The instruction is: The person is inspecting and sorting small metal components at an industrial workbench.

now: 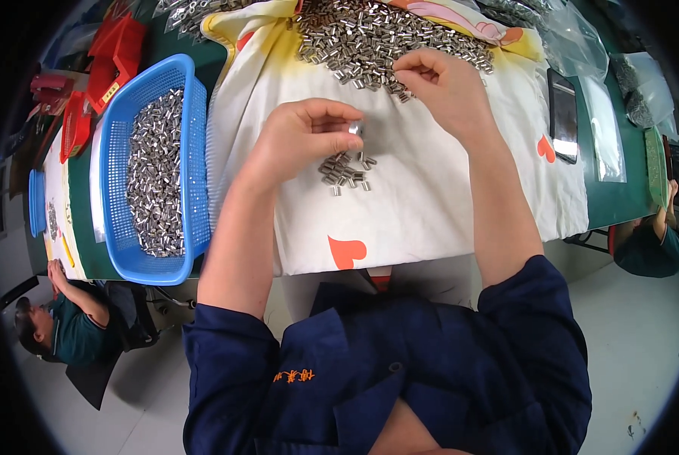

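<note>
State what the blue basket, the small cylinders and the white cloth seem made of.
Blue basket: probably moulded plastic, slightly glossy, with perforated walls. Small cylinders: likely metal, silvery, shown by bright glints. White cloth: soft, matte fabric, judging by its creases; fibre unclear.

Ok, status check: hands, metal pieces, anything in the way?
Left hand pinches shiny metal piece. Right hand at near edge of big metal-cylinder heap, grip unclear. Small loose cluster below left hand in view; no obstruction seen.

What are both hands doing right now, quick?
Left hand: closed, holding at least one shiny metal piece.
Right hand: bent at the edge of the big metal pile; can't tell if it holds anything.
</note>
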The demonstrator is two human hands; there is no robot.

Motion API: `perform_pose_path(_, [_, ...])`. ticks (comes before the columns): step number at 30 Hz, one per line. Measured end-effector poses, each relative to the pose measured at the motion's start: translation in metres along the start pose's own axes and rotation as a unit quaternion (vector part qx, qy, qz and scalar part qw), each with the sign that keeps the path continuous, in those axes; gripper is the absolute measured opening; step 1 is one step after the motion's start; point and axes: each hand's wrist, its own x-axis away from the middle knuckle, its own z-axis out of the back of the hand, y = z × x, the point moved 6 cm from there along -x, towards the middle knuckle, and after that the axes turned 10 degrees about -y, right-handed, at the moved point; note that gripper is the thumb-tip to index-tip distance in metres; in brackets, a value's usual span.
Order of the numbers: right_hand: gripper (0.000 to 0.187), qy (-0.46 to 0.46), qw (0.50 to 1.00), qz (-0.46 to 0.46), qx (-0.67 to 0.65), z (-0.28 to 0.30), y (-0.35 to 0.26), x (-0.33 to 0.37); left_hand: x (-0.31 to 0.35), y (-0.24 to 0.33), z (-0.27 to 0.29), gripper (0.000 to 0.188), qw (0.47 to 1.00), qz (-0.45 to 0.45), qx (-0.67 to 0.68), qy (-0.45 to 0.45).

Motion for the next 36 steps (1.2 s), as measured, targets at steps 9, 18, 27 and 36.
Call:
perform_pose_path(9, [0.009,0.041,0.94,0.099,0.324,-0.028,-0.009,0.004,-0.001,0.002,0.003,0.026,0.999,-0.028,0.017,-0.006])
perform_pose_path(18, [0.009,0.005,0.984,0.111,0.139,-0.02,-0.018,0.006,0.0,0.003,0.013,0.029,0.988,-0.052,0.132,0.059])
perform_pose_path(27, [0.009,-0.083,0.99,0.1,-0.054,-0.035,-0.032,0.016,-0.002,0.0,0.015,0.029,0.99,-0.072,0.114,0.046])
perform_pose_path(36, [0.004,0.026,0.965,0.229,0.127,-0.04,-0.048,0.026,0.0,0.001,0.012,0.029,0.996,-0.026,0.048,0.076])
